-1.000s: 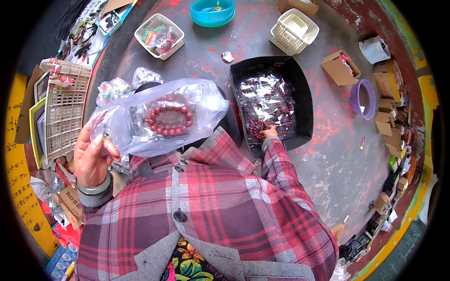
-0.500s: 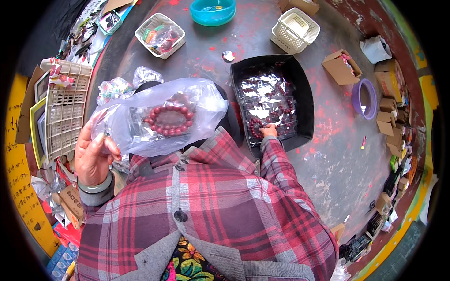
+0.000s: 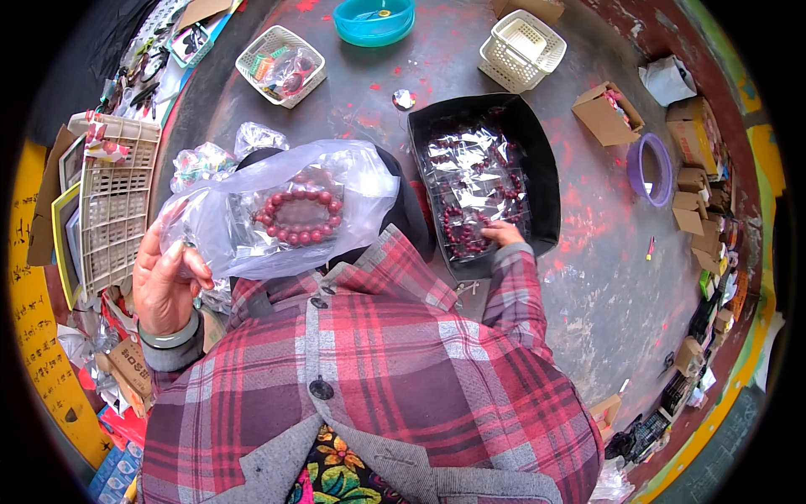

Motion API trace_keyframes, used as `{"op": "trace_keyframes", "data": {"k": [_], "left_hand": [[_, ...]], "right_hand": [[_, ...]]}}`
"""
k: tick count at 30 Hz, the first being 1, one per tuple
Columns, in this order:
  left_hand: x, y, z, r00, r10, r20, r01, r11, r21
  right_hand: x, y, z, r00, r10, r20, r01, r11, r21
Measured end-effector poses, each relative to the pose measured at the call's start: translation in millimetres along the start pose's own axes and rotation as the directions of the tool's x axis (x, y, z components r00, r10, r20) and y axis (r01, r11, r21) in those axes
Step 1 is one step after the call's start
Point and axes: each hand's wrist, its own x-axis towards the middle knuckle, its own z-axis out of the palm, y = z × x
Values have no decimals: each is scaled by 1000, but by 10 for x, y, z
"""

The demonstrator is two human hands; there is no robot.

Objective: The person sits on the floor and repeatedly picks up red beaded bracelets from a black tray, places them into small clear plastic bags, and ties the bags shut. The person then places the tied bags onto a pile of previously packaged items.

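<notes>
My left hand (image 3: 170,284) is closed on the edge of a clear plastic bag (image 3: 222,244), spread in front of my body. On or inside the bag, which I cannot tell, lies a dark red bead bracelet (image 3: 327,225) in a clear packet. To the right, my right hand (image 3: 505,234) reaches over the near end of a black box (image 3: 544,189). Its fingers are drawn together at the edge of a packaged bead bracelet (image 3: 464,235), with the fingertips partly hidden. Several more shiny packets of dark red beads (image 3: 472,164) fill the box.
Beyond stand a white basket (image 3: 312,87) of small packages, a teal basin (image 3: 374,32) and stacked cream baskets (image 3: 514,71). An open carton (image 3: 600,126) and purple ring-shaped basket (image 3: 635,172) lie right. A white rack (image 3: 117,202) leans at left; bagged goods (image 3: 201,165) lie nearby.
My right hand has moved slightly to the right inside the box, and the bracelet packet beside its fingers has shifted a little. My left hand keeps its hold on the plastic bag.
</notes>
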Motion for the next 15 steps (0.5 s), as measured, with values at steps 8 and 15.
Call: {"op": "trace_keyframes", "data": {"k": [8,15], "left_hand": [[17,20,57,1000,10,1,-10,1000,27],[73,60,67,1000,12,-2,-12,998,55]], "right_hand": [[-178,-225,-705,865,-383,-325,80,745,-663],[260,86,-235,990,-136,-21,-11,70,-997]]}}
